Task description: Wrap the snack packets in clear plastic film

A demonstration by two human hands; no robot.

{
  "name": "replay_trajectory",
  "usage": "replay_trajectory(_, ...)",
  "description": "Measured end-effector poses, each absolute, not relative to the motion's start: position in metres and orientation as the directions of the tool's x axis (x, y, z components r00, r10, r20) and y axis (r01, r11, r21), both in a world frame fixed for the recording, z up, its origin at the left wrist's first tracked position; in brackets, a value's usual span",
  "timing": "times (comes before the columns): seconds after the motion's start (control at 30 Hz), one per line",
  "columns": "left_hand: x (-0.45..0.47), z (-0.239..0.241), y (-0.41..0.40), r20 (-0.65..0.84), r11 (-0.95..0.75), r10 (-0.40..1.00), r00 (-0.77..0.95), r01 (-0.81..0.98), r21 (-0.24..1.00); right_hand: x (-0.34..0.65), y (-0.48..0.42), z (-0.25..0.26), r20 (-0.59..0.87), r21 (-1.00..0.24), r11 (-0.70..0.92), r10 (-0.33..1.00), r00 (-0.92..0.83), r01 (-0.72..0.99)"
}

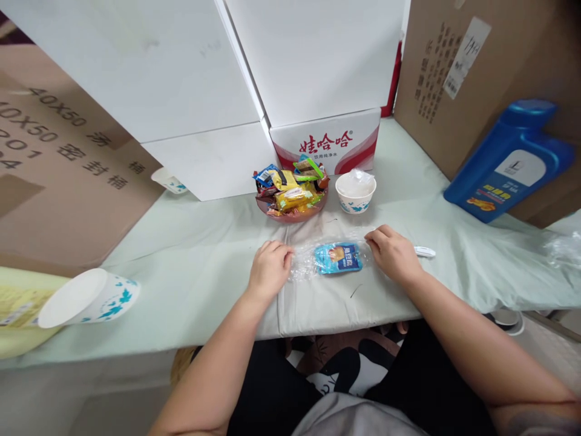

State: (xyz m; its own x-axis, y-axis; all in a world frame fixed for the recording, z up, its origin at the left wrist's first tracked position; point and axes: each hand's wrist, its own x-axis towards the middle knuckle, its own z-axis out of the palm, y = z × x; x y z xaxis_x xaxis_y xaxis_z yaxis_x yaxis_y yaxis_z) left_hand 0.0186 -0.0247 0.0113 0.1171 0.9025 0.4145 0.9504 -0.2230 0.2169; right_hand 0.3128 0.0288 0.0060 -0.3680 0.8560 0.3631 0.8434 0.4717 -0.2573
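A clear plastic bag (305, 264) lies flat on the pale green tablecloth (195, 266) with a blue snack packet (338, 258) inside it. My left hand (269, 270) grips the bag's left end, fingers curled. At the bag's right end my right hand (394, 253) pinches it, fingers bent. Behind them stands a reddish bowl (292, 213) heaped with several wrapped snacks (290, 186). Next to it stands a white paper bowl (356, 192) with crumpled plastic in it.
A small white object (425, 251) lies just right of my right hand. A blue jug (509, 162) leans on cardboard at the right. White boxes (218, 160) and a printed carton (327, 142) line the back. A paper cup (89, 297) lies tipped at the left; another cup (169, 180) sits behind.
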Motion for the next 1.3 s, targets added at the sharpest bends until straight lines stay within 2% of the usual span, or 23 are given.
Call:
replay_trajectory(0.1, 0.023, 0.018, -0.028, 0.549, -0.239, 0.833, 0.071, 0.94, 0.242, 0.316, 0.028, 0.009, 0.537, -0.309, 0.559, 0.77, -0.344, 0.77)
replay_trajectory(0.2, 0.029, 0.016, -0.029, 0.516, -0.382, 0.824, 0.233, 0.902, 0.203, 0.318, 0.026, 0.014, 0.616, -0.264, 0.662, 0.676, -0.406, 0.702)
replay_trajectory(0.3, 0.034, 0.005, -0.026, 0.36, -0.418, 0.869, 0.341, 0.893, 0.164, 0.321, 0.024, 0.02, 0.596, -0.184, 0.721, 0.623, -0.508, 0.668)
replay_trajectory(0.4, 0.033, -0.006, -0.02, 0.289, -0.34, 0.914, 0.285, 0.927, 0.159, 0.324, 0.023, 0.023, 0.565, -0.161, 0.739, 0.612, -0.553, 0.654)
replay_trajectory(0.53, 0.03, -0.007, -0.018, 0.344, -0.312, 0.91, 0.233, 0.93, 0.194, 0.328, 0.024, 0.024, 0.544, -0.17, 0.744, 0.617, -0.569, 0.646)
replay_trajectory(0.7, 0.034, 0.005, -0.022, 0.524, -0.36, 0.827, 0.206, 0.909, 0.21, 0.332, 0.022, 0.028, 0.518, -0.178, 0.724, 0.645, -0.562, 0.666)
replay_trajectory(0.8, 0.034, 0.014, -0.024, 0.565, -0.393, 0.8, 0.204, 0.889, 0.235, 0.334, 0.018, 0.034, 0.509, -0.237, 0.749, 0.638, -0.577, 0.619)
replay_trajectory(0.9, 0.029, 0.026, -0.031, 0.438, -0.401, 0.858, 0.268, 0.882, 0.247, 0.338, 0.013, 0.043, 0.414, -0.333, 0.802, 0.597, -0.687, 0.496)
replay_trajectory(0.97, 0.024, 0.039, -0.039, 0.244, -0.405, 0.907, 0.345, 0.873, 0.272, 0.342, 0.008, 0.05, 0.273, -0.414, 0.823, 0.52, -0.81, 0.389)
replay_trajectory(1.03, 0.02, 0.055, -0.051, 0.01, -0.419, 0.895, 0.446, 0.834, 0.359, 0.346, 0.002, 0.055, 0.105, -0.499, 0.804, 0.427, -0.898, 0.324)
replay_trajectory(1.1, 0.02, 0.073, -0.064, -0.14, -0.437, 0.804, 0.578, 0.734, 0.52, 0.35, -0.002, 0.058, -0.038, -0.556, 0.766, 0.364, -0.931, 0.323)
replay_trajectory(1.13, 0.021, 0.081, -0.07, -0.149, -0.444, 0.756, 0.637, 0.666, 0.599, 0.351, -0.004, 0.059, -0.091, -0.573, 0.749, 0.346, -0.934, 0.333)
replay_trajectory(1.2, 0.025, 0.091, -0.078, -0.052, -0.46, 0.733, 0.678, 0.55, 0.697, 0.352, -0.006, 0.06, -0.159, -0.593, 0.722, 0.328, -0.931, 0.356)
replay_trajectory(1.27, 0.03, 0.09, -0.081, 0.062, -0.431, 0.817, 0.574, 0.535, 0.727, 0.351, -0.007, 0.06, -0.195, -0.601, 0.702, 0.336, -0.922, 0.383)
replay_trajectory(1.3, 0.032, 0.086, -0.08, 0.07, -0.373, 0.877, 0.476, 0.581, 0.723, 0.349, -0.007, 0.06, -0.208, -0.596, 0.691, 0.36, -0.91, 0.409)
